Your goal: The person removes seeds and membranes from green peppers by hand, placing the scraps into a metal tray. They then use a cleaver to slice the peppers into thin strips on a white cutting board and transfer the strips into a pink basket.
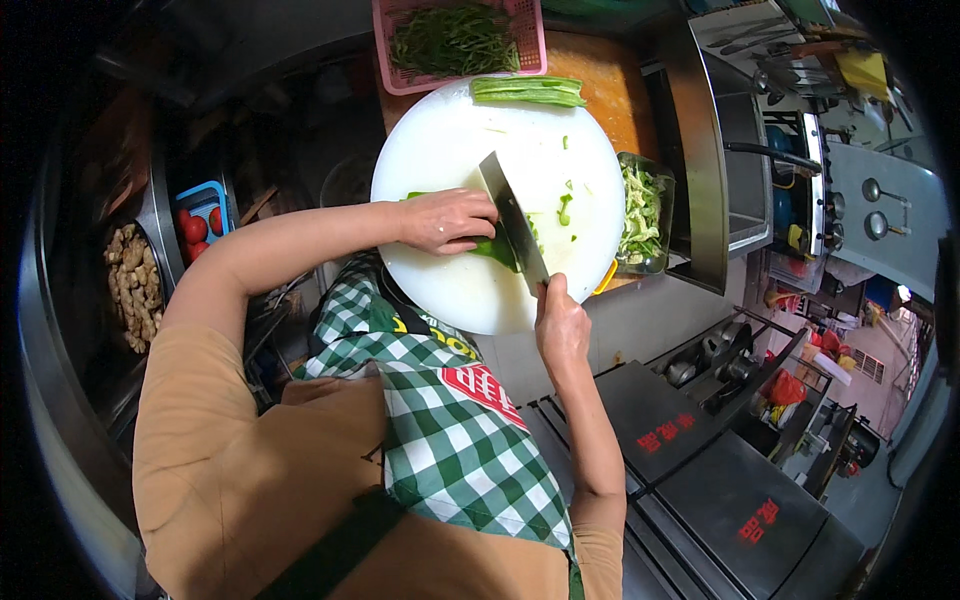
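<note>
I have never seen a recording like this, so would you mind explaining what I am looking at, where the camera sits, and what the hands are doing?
There is no machine here: a person works with two bare hands. The single picture comes from a wide fisheye camera worn on the person's head, looking down, so straight edges bend near the rim.

In the middle lies a round white cutting board. The left hand presses down on a green leafy vegetable. The right hand grips the handle of a cleaver, whose blade rests against the vegetable.

At the board's far edge lies a bundle of green stalks; beyond it, a pink basket of greens. To the right sits a container of chopped pieces.
</note>
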Motion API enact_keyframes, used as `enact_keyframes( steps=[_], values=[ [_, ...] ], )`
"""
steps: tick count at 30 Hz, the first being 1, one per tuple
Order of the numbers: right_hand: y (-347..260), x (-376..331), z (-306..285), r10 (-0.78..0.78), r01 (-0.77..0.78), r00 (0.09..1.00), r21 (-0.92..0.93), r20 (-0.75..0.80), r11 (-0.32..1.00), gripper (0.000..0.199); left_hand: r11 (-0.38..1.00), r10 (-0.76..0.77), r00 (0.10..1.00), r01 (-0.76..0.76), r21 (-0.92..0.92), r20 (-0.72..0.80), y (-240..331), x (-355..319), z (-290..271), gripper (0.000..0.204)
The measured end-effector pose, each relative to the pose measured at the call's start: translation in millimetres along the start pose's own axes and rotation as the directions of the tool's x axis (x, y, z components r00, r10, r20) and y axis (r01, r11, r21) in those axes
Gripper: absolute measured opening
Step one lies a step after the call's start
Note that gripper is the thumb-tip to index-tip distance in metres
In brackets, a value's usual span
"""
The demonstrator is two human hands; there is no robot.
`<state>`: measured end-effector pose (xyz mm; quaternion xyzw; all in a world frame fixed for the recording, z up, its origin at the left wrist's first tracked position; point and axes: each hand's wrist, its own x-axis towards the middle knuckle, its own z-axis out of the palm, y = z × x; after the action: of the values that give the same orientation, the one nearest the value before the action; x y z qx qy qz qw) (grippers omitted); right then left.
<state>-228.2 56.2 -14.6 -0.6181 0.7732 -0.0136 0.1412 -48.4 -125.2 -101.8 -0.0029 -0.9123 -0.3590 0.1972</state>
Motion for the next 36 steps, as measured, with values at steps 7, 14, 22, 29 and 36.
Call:
enact_keyframes(
  steps=[7, 14, 22, 29, 36],
  values=[
    [-9, -3, 9, 0.011, -0.011, 1.0, 0.008, -0.023, 1.0, 0.019, 1.0, 0.009, 0.999, -0.009, 0.004, -0.043, -4, -3, 7, 0.026],
    [-14, 1, -29, 0.023, -0.018, 0.994, -0.048, 0.105, 0.999, 0.019, 1.0, 0.0, 0.995, 0.0, -0.004, -0.1, -2, -10, 10, 0.025],
    [-14, 11, -3, -0.02, 0.02, 1.0, -0.011, 0.009, 1.0, 0.021, 1.0, -0.016, 0.997, 0.017, 0.012, -0.078, 0, -7, 8, 0.023],
    [-15, 9, 23, 0.017, -0.014, 0.998, 0.039, -0.06, 0.999, 0.022, 1.0, 0.031, 0.995, -0.031, -0.001, -0.1, -1, -7, 10, 0.022],
    [-34, 9, -27, -0.046, 0.045, 0.997, 0.03, 0.061, 0.999, 0.021, 0.999, -0.005, 0.99, 0.011, 0.044, -0.143, 2, -17, 8, 0.019]
  ],
)
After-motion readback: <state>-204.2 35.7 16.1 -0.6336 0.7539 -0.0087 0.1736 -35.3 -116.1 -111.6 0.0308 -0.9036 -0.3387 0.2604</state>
